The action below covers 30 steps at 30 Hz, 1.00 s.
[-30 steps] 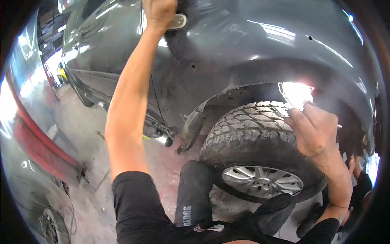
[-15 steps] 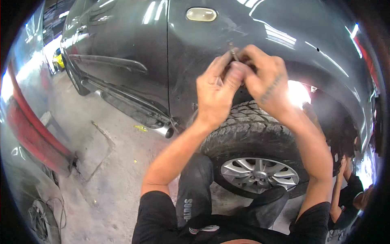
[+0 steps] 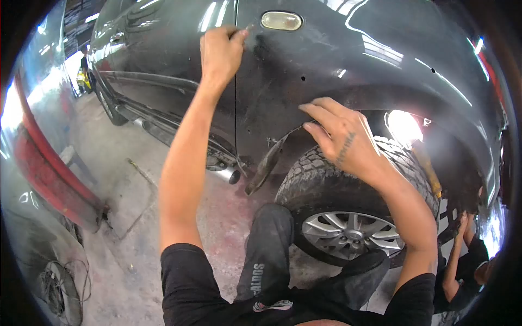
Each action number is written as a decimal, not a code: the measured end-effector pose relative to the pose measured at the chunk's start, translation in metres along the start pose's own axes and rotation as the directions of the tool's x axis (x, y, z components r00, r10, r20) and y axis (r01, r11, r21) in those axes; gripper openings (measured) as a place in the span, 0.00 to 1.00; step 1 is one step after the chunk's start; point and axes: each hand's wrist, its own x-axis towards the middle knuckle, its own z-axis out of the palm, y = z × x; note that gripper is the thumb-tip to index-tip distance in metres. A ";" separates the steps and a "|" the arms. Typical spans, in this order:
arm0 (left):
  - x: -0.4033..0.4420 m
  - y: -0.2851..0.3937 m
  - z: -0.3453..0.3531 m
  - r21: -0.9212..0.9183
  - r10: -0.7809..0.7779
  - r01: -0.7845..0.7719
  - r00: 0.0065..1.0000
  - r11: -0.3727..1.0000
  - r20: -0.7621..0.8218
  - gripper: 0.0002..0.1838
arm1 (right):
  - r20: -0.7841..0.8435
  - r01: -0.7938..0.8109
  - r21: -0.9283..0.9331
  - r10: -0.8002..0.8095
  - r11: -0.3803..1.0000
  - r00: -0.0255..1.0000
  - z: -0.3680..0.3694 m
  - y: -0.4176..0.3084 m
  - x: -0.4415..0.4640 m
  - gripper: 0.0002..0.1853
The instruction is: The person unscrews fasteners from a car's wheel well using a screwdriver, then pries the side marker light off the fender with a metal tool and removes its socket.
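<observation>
My left hand is raised in front of the dark car, close to the gap between the door and the front fender. Its thumb and forefinger are pinched together at a small blurred tip, too small to name. Lower and to the right, my right hand hovers by the fender's wheel arch, above the tire. Its fingers stretch forward with a gap to the thumb, and nothing shows in them. A small dark hole in the fender lies between the hands, below the oval side lamp.
A bright work light shines inside the wheel arch. A loose liner flap hangs ahead of the side step. Another person works at the right. A red panel stands at the left, with coiled cable below.
My hands, together over the fender half a second ago, are now apart. The left has moved up and left; the right has dropped slightly and its fingers have spread.
</observation>
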 end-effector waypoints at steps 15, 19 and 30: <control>0.049 0.055 -0.004 0.701 0.231 -0.322 0.947 0.637 0.225 0.07 | 0.079 -0.609 0.338 0.623 0.718 0.778 -0.055 0.056 -0.052 0.27; 0.049 0.068 -0.001 0.751 0.123 -0.276 0.959 0.600 0.254 0.09 | 0.096 -0.551 0.626 0.647 0.551 0.757 -0.054 0.067 -0.052 0.36; 0.057 0.047 -0.003 0.663 -0.015 -0.198 0.954 0.722 0.301 0.17 | -0.011 -0.420 0.791 0.697 0.445 0.717 -0.040 0.065 -0.035 0.43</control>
